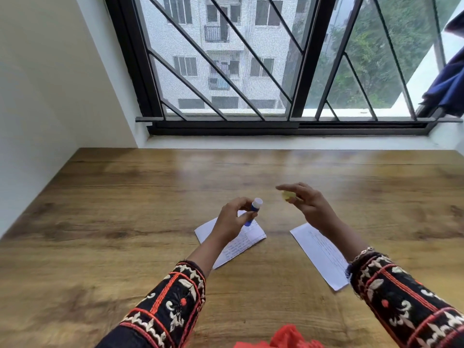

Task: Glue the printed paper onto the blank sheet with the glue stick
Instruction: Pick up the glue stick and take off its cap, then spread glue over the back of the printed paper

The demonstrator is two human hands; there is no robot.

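Note:
My left hand [232,219] holds a blue glue stick [253,211] tilted, its uncapped white tip pointing up and right, above a paper with printed lines [238,243] on the wooden table [125,197]. My right hand [307,203] is raised beside it with a small yellow cap [288,195] pinched in the fingers; the cap is blurred. A second white sheet [320,254] with faint lines lies under my right forearm, partly covered by the sleeve. The two papers lie apart.
A barred window [251,71] and its white sill run along the table's far edge. A white wall [50,84] borders the left side. Red fabric [288,339] shows at the bottom edge. Dark blue cloth [449,89] hangs at upper right.

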